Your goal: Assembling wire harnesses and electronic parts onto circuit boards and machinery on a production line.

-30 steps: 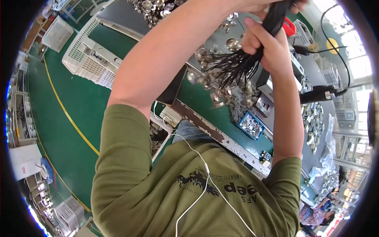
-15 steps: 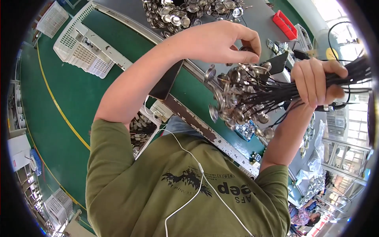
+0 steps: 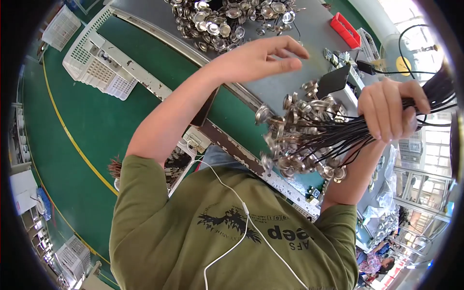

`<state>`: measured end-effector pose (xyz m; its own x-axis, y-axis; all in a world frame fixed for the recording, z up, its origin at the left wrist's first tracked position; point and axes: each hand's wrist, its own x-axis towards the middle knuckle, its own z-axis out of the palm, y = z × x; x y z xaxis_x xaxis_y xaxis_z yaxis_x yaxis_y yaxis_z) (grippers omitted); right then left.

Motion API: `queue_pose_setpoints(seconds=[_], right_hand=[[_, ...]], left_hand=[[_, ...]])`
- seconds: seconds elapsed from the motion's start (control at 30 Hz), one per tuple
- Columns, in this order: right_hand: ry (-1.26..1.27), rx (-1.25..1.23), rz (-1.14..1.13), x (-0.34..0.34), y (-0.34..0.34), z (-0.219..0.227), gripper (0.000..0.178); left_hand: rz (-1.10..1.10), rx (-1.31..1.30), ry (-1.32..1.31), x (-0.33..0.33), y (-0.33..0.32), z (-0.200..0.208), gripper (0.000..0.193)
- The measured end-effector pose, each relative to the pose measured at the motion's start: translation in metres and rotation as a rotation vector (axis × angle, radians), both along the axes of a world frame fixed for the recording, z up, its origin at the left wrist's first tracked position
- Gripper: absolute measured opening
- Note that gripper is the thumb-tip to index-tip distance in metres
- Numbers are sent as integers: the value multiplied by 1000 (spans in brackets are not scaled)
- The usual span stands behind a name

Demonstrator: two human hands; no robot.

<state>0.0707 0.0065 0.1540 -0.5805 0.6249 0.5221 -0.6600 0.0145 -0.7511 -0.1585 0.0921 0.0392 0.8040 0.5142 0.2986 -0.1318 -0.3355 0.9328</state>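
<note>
The right hand point(image 3: 387, 110) is clenched around 1 bundle of thin black wires point(image 3: 340, 131), its long axis running leftward to round silver metal cups point(image 3: 278, 122) by the grey tabletop's point(image 3: 316, 30) edge, bodyward of the loosely parted, seemingly empty left hand point(image 3: 267, 58).

This looks like a factory assembly floor: a yellow line point(image 3: 63, 121) marks the green floor point(image 3: 96, 135), and a heap of similar metal cups point(image 3: 224, 29) lies on a grey workbench point(image 3: 316, 36). Plastic crates point(image 3: 60, 31) stand nearby.
</note>
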Motion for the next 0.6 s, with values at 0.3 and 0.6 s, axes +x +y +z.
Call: queue_pose_setpoints(seconds=[0.3, 0.6], right_hand=[[-193, 25, -713, -29, 9, -10, 27], [-298, -166, -1268, -22, 29, -9, 23]], left_hand=[[-56, -303, -204, 18, -31, -33, 68], [203, -560, -478, 50, 18, -64, 71]])
